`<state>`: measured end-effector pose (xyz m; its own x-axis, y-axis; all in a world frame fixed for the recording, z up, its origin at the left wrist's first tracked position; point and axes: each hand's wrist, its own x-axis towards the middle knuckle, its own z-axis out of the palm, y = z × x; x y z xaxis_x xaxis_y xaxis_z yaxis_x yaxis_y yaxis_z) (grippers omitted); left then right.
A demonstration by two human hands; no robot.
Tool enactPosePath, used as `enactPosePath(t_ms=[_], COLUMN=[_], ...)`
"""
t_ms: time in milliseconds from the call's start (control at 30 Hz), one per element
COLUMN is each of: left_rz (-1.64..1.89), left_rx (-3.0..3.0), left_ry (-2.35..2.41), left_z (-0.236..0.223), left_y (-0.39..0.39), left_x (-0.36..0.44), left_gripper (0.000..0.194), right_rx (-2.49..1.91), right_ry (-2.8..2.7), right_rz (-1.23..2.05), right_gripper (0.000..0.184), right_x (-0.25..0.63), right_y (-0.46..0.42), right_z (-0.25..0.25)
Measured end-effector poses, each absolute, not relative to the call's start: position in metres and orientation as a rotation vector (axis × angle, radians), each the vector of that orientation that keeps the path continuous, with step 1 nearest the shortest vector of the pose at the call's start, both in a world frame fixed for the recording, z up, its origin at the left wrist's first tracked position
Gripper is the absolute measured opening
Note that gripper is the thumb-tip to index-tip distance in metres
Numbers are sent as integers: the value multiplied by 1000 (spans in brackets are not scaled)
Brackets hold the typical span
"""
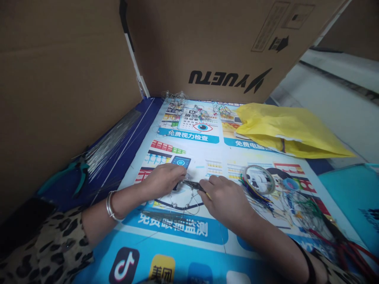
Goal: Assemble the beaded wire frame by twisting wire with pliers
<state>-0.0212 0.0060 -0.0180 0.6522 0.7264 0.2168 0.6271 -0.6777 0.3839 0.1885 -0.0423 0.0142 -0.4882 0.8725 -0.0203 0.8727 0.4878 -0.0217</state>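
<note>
My right hand (226, 199) is closed around small pliers (193, 184), whose dark narrow jaws point left. Those jaws meet a thin wire with round silvery beads (186, 206), which curves below both hands. My left hand (168, 178) pinches this beaded wire close to the plier tips; the exact grip point is partly hidden by the fingers. Several loose straight wires (166, 215) lie on the printed sheet just below the beads.
Cardboard walls (189, 47) stand at the back and left. Teal-handled pliers (79, 173) and a wire bundle (111, 142) lie at left. At right are a yellow bag (284, 126), a tape roll (259, 179), coloured wires and red-handled tools (346, 248).
</note>
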Motion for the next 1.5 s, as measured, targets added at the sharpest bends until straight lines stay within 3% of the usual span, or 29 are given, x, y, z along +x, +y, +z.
enactPosePath(t_ms=[467, 1500], left_rz=[370, 500], left_rx=[2771, 2579], left_ry=[1347, 1086], left_z=[-19, -21], left_y=[1, 5], left_x=[-16, -23], left_gripper=[15, 21], right_rx=[1585, 1559], right_ry=[2643, 2661], right_rz=[285, -90], right_gripper=[13, 25], right_x=[172, 196], right_y=[-58, -39], right_z=[1, 21])
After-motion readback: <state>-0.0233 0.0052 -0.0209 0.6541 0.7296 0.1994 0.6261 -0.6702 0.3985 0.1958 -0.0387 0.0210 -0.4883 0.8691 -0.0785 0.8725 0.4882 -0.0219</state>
